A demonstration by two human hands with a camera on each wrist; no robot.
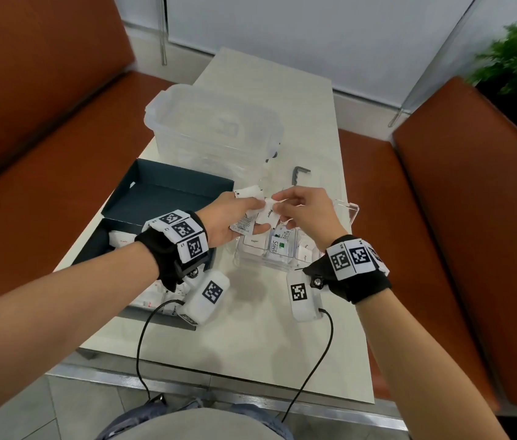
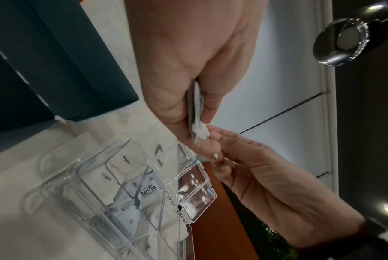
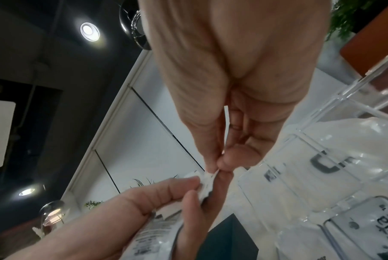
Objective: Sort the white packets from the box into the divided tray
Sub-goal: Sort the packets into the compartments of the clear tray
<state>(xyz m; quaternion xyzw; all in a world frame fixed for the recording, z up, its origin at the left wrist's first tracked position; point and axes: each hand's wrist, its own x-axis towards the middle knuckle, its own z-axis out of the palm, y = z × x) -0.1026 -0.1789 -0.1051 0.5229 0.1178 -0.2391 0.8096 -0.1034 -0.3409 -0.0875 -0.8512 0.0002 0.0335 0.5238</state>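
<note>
Above the clear divided tray, my left hand grips a small stack of white packets. My right hand pinches the corner of one packet from that stack between thumb and fingertips. The left wrist view shows the stack edge-on in my left hand, with my right hand meeting it. The right wrist view shows the pinch on the packet and my left hand below it. The tray holds labelled packets in its compartments. More packets lie in the dark box.
A large clear plastic tub stands behind the box on the pale table. A grey bent metal piece lies behind the tray. Orange bench seats flank the table. Cables run from both wrist units toward me.
</note>
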